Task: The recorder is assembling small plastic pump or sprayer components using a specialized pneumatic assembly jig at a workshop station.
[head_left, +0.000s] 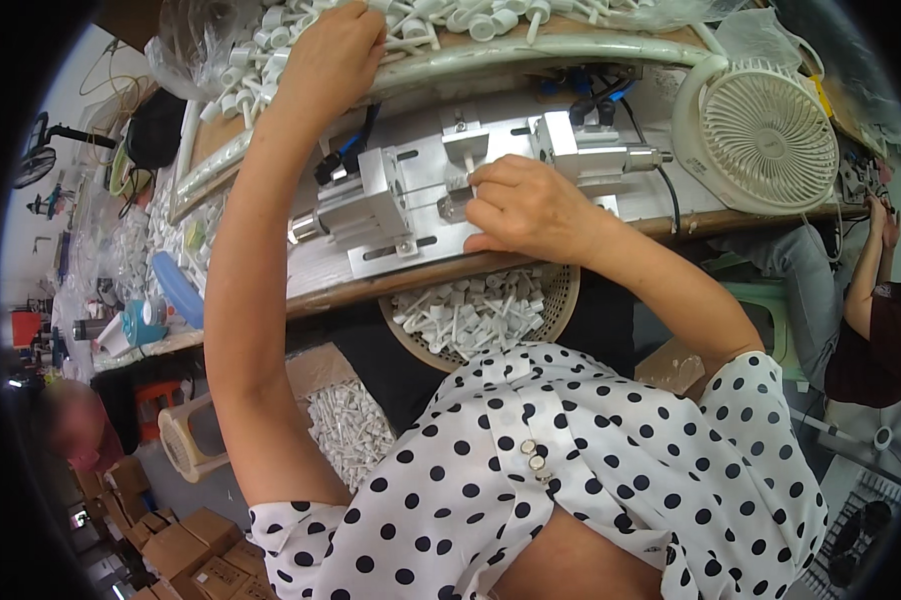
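My left hand (pixel 336 50) reaches into the heap of white plastic caps with thin stems (pixel 481 22) on the far tray. Its fingers are curled, and whatever lies under the fingertips is hidden. At the middle of the metal clamping fixture (pixel 371 205), my right hand (pixel 526 205) pinches a small white stemmed part (pixel 470 162). The part stands in front of the fixture's centre block (pixel 466 143), and my fingers hide much of it. A metal cylinder unit sits on each side of the fixture.
Below the bench edge, a round basket (pixel 568 310) and a cardboard box (pixel 316 365) hold many white stemmed parts. A white fan (pixel 761 140) stands right of the fixture. Black hoses and cables run behind it. Another person (pixel 886 310) sits at far right.
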Available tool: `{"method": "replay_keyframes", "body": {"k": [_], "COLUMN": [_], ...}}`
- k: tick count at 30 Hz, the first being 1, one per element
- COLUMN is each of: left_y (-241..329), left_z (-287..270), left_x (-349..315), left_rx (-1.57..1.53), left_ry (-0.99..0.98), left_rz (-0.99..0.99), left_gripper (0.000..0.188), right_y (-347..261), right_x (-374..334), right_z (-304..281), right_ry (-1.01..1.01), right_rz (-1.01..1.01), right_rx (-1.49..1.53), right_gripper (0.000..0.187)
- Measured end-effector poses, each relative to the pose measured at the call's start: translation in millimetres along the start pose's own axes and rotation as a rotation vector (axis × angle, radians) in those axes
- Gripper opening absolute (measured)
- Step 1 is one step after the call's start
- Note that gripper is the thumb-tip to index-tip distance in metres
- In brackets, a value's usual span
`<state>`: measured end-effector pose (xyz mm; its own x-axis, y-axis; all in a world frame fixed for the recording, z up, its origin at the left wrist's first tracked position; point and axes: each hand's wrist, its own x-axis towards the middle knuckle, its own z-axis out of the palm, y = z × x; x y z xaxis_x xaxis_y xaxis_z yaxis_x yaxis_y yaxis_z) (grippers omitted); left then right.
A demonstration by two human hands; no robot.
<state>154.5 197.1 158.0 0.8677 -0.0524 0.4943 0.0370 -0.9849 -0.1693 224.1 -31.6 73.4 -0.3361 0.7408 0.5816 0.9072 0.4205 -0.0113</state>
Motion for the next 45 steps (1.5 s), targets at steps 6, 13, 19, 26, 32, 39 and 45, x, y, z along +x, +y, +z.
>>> {"method": "replay_keyframes", "body": {"k": [6,13,19,26,32,39,45], "left_y": [30,144,187,177,170,43,-22], "left_z": [-11,-11,17,25,13,-9,-9], "left_x": [-16,-98,-111,-95,-88,-40,-22], "left_rx": [-0.217,-0.831,-0.72,-0.529,-0.553,-0.144,-0.239], "left_ry": [0.254,0.381,0.29,0.166,0.066,0.283,-0.147], "left_rz": [-0.07,-0.691,-0.531,-0.419,-0.429,-0.23,-0.309], "left_gripper": [0.011,0.015,0.026,0.03,0.031,0.015,0.019], "right_y": [2,93,134,95,37,-22,-17], "right_x": [5,39,48,30,-3,-20,-5], "right_z": [-8,-96,-87,-110,-104,-67,-28], "right_ry": [-0.1,-0.134,-0.249,0.176,0.237,-0.056,0.102], "right_rz": [0.108,0.32,0.821,0.693,0.876,0.665,0.213], "right_rx": [0.035,-0.39,-0.155,0.401,0.784,0.667,0.216], "right_gripper": [0.034,0.019,0.018,0.015,0.017,0.034,0.022]}}
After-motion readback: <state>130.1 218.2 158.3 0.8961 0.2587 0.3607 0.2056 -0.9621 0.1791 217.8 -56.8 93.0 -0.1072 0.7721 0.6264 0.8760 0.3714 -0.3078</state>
